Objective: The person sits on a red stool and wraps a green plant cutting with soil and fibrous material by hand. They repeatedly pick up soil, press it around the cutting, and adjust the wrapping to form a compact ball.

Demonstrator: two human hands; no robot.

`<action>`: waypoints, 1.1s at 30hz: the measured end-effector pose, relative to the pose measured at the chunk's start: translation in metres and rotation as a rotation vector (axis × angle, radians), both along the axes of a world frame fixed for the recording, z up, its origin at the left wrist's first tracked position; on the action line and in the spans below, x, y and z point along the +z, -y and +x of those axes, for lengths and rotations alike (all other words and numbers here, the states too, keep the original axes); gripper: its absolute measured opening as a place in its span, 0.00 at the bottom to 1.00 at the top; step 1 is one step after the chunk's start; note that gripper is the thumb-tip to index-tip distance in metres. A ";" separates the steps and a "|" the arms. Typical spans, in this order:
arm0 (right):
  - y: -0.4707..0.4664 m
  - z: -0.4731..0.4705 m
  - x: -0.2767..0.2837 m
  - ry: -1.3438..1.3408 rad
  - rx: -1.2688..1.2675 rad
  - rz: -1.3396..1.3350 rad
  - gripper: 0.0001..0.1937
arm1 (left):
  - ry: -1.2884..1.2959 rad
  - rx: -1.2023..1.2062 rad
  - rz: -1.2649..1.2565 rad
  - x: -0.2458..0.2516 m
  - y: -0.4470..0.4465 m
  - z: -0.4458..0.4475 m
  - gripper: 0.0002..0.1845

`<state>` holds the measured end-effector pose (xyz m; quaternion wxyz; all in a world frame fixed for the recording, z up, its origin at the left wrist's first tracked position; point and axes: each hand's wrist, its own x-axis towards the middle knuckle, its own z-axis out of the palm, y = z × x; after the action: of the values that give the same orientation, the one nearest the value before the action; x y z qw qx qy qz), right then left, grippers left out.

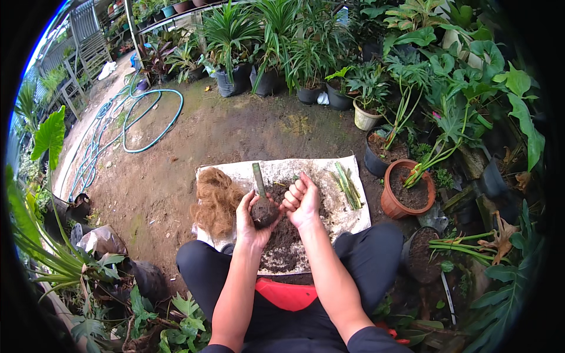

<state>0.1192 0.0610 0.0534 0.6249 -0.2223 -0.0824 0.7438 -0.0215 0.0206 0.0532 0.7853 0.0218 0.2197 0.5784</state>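
Observation:
My left hand [248, 226] cups a dark, round ball of soil [264, 213]. A flat green leaf cutting [258, 178] stands upright out of its top. Close beside the ball, my right hand [303, 200] is curled into a fist with the thumb on top; any thin strand inside it is hidden. Beneath both hands a white sack sheet [309, 167] lies on the ground, strewn with loose dark soil [280, 245]. A heap of brown coconut fibre [216, 203] rests at its left. Several cut green leaf strips [347, 185] lie at its right.
Crossed legs flank the sheet, with a red plastic piece [287, 293] between them. Potted plants line the right, including a terracotta-coloured pot [408, 189] and a cream pot [366, 114]. Black grow bags [233, 80] stand behind. A blue-green hose [176, 118] coils at the left.

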 end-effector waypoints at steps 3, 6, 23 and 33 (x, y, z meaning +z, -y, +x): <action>0.011 0.004 0.046 0.224 -0.045 0.154 0.27 | 0.007 0.016 -0.040 0.000 0.001 0.004 0.17; 0.021 -0.002 0.058 0.555 -0.121 0.343 0.27 | 0.027 -0.036 -0.082 -0.004 -0.001 0.010 0.18; 0.049 -0.001 0.018 1.347 -0.112 1.034 0.25 | 0.142 -0.107 -0.067 -0.034 0.004 0.019 0.24; 0.040 0.004 -0.016 1.499 -0.089 0.873 0.21 | 0.136 -0.039 -0.173 -0.041 0.003 0.020 0.20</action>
<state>0.1232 0.0210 0.0369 0.4638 -0.3969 -0.7417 0.2780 -0.0015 0.0173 0.0123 0.8085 -0.0812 0.2143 0.5421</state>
